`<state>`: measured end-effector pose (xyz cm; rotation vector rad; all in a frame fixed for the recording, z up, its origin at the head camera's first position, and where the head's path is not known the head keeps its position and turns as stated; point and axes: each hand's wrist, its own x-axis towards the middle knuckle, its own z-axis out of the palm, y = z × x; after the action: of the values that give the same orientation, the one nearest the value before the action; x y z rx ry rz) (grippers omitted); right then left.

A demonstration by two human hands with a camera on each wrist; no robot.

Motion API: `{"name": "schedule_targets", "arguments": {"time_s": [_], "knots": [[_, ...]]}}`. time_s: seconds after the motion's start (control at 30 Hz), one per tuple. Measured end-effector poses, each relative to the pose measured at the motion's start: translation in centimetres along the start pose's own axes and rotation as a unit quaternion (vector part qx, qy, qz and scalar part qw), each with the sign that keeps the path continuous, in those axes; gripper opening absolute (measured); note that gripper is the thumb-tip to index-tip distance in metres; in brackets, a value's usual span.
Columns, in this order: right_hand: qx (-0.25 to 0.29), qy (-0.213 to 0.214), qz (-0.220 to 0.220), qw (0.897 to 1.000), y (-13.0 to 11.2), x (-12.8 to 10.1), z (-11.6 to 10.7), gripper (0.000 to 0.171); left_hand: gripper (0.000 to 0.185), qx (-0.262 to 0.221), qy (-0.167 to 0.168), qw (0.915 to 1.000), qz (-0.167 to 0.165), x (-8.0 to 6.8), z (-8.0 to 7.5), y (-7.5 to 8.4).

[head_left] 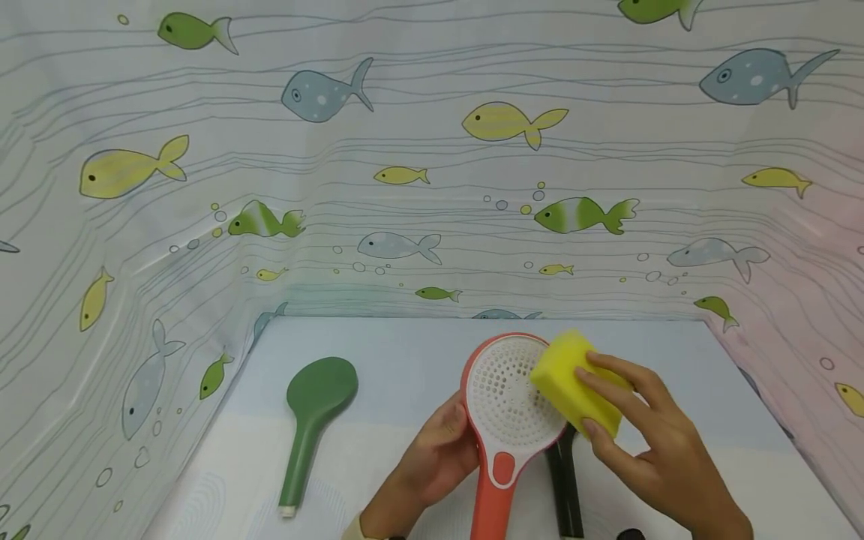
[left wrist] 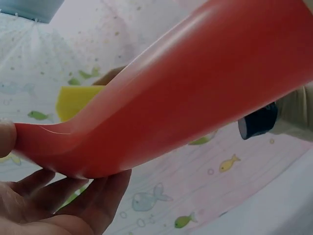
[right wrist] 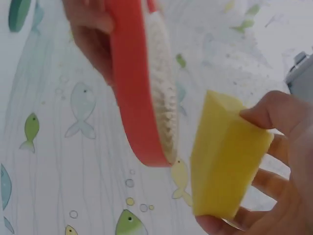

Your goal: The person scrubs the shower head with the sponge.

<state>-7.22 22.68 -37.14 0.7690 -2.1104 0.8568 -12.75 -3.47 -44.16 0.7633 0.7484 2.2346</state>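
the red shower head point(head_left: 508, 420) stood raised above the near edge of the pale table point(head_left: 405, 352), its white perforated face point(head_left: 509, 394) turned up toward the person and its handle running down out of view. the left hand point(head_left: 442, 450) curled round the neck just below the round head, thumb on the front rim and fingers wrapped behind; the left wrist view showed those fingers point(left wrist: 73, 196) cradling the glossy red back point(left wrist: 195, 98). that smooth plastic looked stiff and light but probably slippery, so the neck, where the handle narrows, seemed the sensible place to grip it.

the yellow sponge point(head_left: 577, 382) sat against the right edge of the white face, pinched by the right hand point(head_left: 658, 450) with its thumb on one side and its fingers over the top. from the right wrist view the sponge point(right wrist: 227, 156) seemed just beside the nubbed face point(right wrist: 164, 112), touching or nearly so; i couldn't tell which. it looked soft and springy, likely to squash under a firm squeeze, so a light hold across its broad sides would suit it.

a black handle point(head_left: 563, 480) lay on the table beneath the red one, mostly hidden. well apart, toward the left edge, a green shower head point(head_left: 313, 420) lay flat, back up. a fish-printed curtain point(head_left: 432, 150) walled in the table on three sides.
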Motion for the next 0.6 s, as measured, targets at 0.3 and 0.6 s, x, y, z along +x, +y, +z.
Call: {"name": "schedule_targets", "arguments": {"time_s": [0.3, 0.6], "knots": [[-0.058, -0.011, 0.007, 0.998, 0.3, 0.2, 1.9, 0.049, 0.051, 0.020, -0.009, 0.9991, -0.036, 0.2, 0.4, -1.2], [-0.057, -0.010, -0.014, 0.998, 0.1, 0.2, 2.8, 0.046, 0.053, 0.025, -0.010, 0.9989, -0.039, 0.4, 0.6, -0.9]]}}
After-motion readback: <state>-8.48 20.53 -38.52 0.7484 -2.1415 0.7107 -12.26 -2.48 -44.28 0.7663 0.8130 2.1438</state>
